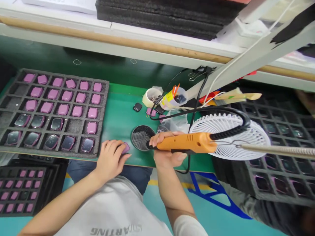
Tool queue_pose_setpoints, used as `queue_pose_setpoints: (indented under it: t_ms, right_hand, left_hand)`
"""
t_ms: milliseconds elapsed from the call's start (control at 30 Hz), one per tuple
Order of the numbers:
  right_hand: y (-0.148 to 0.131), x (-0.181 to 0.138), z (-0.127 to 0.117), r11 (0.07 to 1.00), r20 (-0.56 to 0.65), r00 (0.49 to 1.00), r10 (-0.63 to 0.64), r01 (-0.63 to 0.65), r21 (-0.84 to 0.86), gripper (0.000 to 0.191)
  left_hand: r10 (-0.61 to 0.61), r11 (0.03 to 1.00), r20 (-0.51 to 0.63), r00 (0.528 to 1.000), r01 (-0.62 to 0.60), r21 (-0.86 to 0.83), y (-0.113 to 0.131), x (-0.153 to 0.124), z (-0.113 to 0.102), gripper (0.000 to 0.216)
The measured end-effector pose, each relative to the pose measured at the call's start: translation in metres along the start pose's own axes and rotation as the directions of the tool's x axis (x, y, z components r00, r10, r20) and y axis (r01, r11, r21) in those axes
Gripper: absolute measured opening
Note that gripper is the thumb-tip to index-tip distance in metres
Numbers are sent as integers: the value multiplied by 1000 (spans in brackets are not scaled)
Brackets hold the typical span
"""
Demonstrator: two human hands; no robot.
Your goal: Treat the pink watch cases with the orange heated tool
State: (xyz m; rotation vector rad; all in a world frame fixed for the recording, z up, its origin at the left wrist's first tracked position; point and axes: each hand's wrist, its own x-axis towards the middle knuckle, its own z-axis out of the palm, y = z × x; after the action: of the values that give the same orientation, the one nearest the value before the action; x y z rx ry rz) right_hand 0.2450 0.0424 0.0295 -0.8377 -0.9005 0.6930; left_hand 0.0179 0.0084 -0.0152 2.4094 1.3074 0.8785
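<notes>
My left hand [110, 160] rests on the green mat [120, 121] and grips a small pink-purple smartwatch case [126, 148], partly hidden by the fingers. My right hand [167, 146] is wrapped around an orange electric screwdriver [187, 143], whose black tip points left toward that case without touching it. A black coiled cable [228, 131] runs from the tool's rear. Just beyond the tip lies a round black mesh disc [141, 137]. A grey foam tray [73, 126] to the left holds rows of pink cases and dark-faced watches.
A white round fan guard [228, 134] hangs behind the tool, with a metal rod [278, 150] crossing it. A tape roll [150, 97], a cup of small items [174, 98] and a plastic bag [174, 121] sit on the mat. More foam trays [278, 147] [19, 186] lie at both sides.
</notes>
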Motion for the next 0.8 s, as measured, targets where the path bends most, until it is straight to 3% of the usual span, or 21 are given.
queue_pose_setpoints:
  t_ms: [533, 800]
  right_hand:
    - [3, -3, -2, 999, 2, 1000, 23, -23, -45, 60]
    - [2, -3, -3, 998, 26, 999, 41, -40, -56, 62]
  left_hand:
    - [55, 998, -49, 997, -56, -9, 5, 5, 1, 15]
    - [110, 994, -41, 993, -110, -4, 5, 5, -1, 25]
